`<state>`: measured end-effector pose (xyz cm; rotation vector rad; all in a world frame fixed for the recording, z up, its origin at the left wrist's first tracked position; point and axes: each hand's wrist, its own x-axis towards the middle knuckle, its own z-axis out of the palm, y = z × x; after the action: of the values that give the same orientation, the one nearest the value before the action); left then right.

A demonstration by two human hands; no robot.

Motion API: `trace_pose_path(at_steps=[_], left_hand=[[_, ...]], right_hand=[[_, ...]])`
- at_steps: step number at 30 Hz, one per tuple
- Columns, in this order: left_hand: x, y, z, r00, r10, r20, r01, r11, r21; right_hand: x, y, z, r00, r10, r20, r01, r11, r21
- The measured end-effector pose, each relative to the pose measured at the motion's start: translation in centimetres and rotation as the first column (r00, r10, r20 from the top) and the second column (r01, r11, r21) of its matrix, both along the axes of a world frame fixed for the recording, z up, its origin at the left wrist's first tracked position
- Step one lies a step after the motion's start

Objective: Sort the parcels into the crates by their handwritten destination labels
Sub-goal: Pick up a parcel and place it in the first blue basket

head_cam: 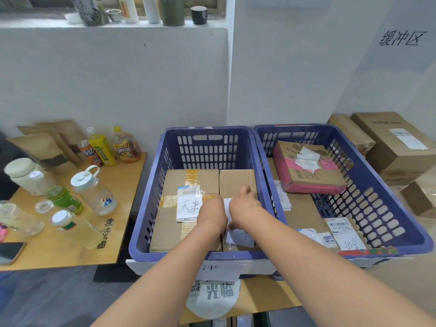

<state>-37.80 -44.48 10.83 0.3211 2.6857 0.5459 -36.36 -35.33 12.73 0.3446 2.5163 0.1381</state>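
Both hands are down inside the left crate [151,185], the blue one with a paper sign on its front. Two brown parcels lie flat in it, side by side. The wide parcel [179,185] shows a white label with handwriting on top. Just to the right of it lies the narrow parcel [237,182] — this looks like the one being put down now.

The left hand [211,212] rests on the seam between the two parcels; its fingers are hidden, so I cannot tell if it grips anything. The right hand [244,200] lies on the narrow parcel with its fingers curled at the far edge, and it seems to hold that parcel.

The step in hand is likely setting this parcel snug in its place. Next, both hands need to let go and lift out — then reach for another parcel and read its label. The right crate [377,208], touching the left crate, already holds a pink-edged box [313,178] and flat parcels.
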Motion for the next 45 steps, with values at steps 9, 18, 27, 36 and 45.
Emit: trace_pose_path(at_steps=[9, 18, 27, 36, 45], left_hand=[[-4.5, 0.1, -0.5, 0.901, -0.432, -0.023, 0.415, 0.878, -0.241], [-5.5, 1.4, -2.0, 0.839, -0.543, -0.021, 0.464, 0.736, -0.493], [-7.4, 4.6, -2.7, 0.779, -0.627, 0.015, 0.45, 0.542, -0.71], [-8.9, 4.8, -3.2, 0.803, -0.587, 0.097, 0.479, 0.541, -0.691], [-6.7, 6.0, -5.3, 0.764, -0.637, 0.105, 0.44, 0.395, -0.806]], right_hand=[[-0.9, 1.7, -0.9, 0.984, 0.071, -0.161, -0.083, 0.994, -0.065], [-2.0, 2.4, -3.2, 0.995, 0.072, 0.071, -0.059, 0.984, -0.169], [-3.9, 2.6, -5.7, 0.942, 0.13, 0.31, -0.122, 0.991, -0.045], [-3.5, 2.1, -8.4, 0.943, 0.077, 0.324, -0.076, 0.997, -0.016], [-1.5, 1.9, -9.5, 0.965, 0.108, 0.241, -0.105, 0.994, -0.027]])
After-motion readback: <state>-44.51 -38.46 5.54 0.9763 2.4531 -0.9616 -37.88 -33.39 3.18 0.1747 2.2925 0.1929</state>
